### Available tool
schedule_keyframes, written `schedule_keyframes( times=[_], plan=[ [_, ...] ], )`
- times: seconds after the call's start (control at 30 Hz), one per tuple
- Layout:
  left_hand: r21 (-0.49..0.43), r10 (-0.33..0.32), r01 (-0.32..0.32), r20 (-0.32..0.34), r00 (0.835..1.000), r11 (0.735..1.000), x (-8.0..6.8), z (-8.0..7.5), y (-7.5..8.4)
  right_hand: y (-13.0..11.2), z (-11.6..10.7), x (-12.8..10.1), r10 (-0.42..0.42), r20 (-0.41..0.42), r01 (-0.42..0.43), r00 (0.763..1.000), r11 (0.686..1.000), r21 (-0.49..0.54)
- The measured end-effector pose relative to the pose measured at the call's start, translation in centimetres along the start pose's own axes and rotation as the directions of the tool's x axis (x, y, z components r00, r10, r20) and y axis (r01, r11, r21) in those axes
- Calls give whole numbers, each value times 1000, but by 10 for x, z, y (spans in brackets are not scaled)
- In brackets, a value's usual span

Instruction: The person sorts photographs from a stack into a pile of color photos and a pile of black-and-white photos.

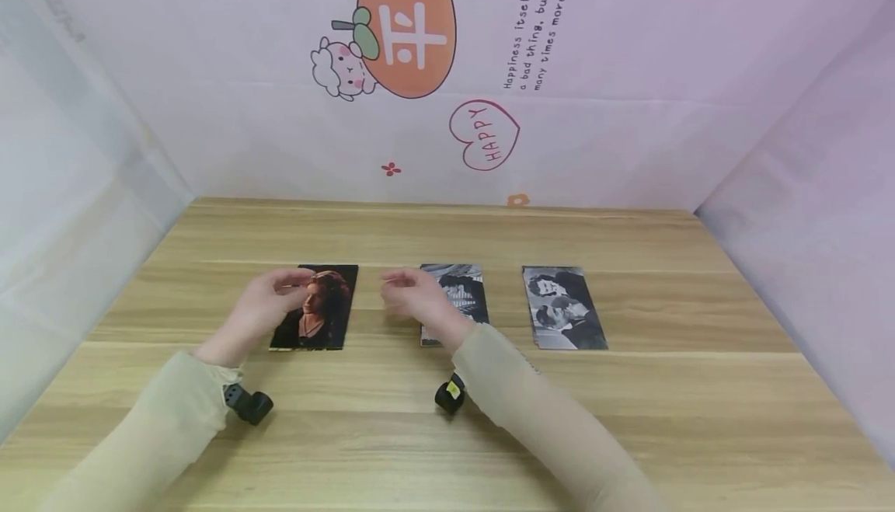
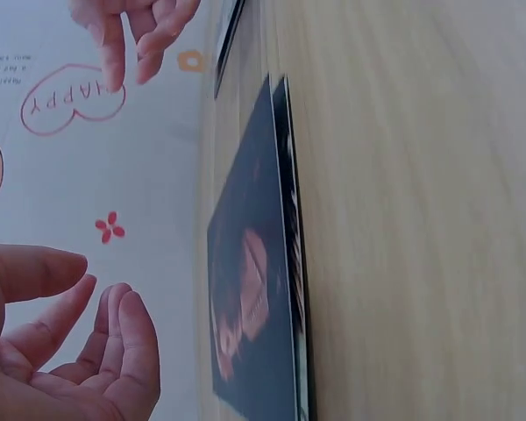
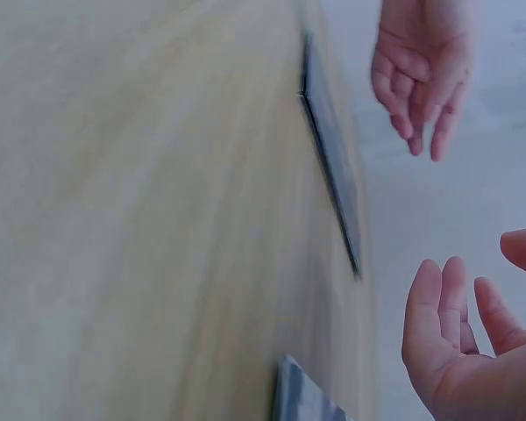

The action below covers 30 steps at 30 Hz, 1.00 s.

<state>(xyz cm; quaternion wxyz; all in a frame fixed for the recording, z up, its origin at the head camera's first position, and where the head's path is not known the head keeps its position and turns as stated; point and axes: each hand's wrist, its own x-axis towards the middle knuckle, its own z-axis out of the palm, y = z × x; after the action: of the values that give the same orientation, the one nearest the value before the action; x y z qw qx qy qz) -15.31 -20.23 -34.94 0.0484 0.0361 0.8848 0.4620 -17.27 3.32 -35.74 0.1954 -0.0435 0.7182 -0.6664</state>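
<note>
The colour photo point(image 1: 315, 308) of a red-haired figure lies flat on the wooden surface point(image 1: 447, 434), at the left end of a row of three prints, and my left hand point(image 1: 260, 306) hovers just above its left edge without touching it that I can see. From the left wrist view the same photo point(image 2: 254, 289) shows edge-on, dark, lying against the wood, with my left fingers point(image 2: 114, 333) loosely curved and spread beside it, holding nothing. My right hand point(image 1: 418, 300) hangs above the gap between that photo and the middle black-and-white photo point(image 1: 463, 294), covering part of the middle print from the head view; its fingers point(image 3: 447, 307) are relaxed and apart, thumb held away, with nothing between them. In the right wrist view a print point(image 3: 331, 197) appears as a thin dark sliver on the pale wood, blurred, and my other hand shows beyond it with fingers hanging loose. The two hands face each other, near but not touching. Further right, well apart from both hands, the third black-and-white photo point(image 1: 562, 308) lies flat and slightly skewed. Small black cameras sit strapped at each wrist, and both arms wear pale beige sleeves point(image 1: 538, 411). Behind the surface rises a pink backdrop point(image 1: 629, 108) printed with an orange fruit, a "HAPPY" heart point(image 1: 485, 136) and small lettering.
</note>
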Motion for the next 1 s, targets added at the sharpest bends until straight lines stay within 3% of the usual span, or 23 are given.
schedule_keyframes(
  times=[0.23, 0.33, 0.43, 0.57, 1.0],
  plan=[
    [-71, 19, -17, 27, 999, 997, 1, 18, 14, -1, -18, -7, -7, 14, 7, 1000, 1000, 31],
    [-128, -16, 25, 69, 998, 991, 4, 26, 17, 1, -25, -11, 2, 7, -2, 1000, 1000, 13],
    [-160, -13, 27, 86, 996, 987, 6, 33, 19, 7, -31, -14, 5, -17, -5, 1000, 1000, -7],
    [-157, 36, -24, 76, 996, 987, 8, 45, 22, 14, -38, -17, -5, -31, 4, 1000, 1000, -5],
    [-177, 64, -50, 79, 995, 983, 17, 80, 31, 24, -75, -24, 23, -116, -24, 993, 1000, -14]
  ],
)
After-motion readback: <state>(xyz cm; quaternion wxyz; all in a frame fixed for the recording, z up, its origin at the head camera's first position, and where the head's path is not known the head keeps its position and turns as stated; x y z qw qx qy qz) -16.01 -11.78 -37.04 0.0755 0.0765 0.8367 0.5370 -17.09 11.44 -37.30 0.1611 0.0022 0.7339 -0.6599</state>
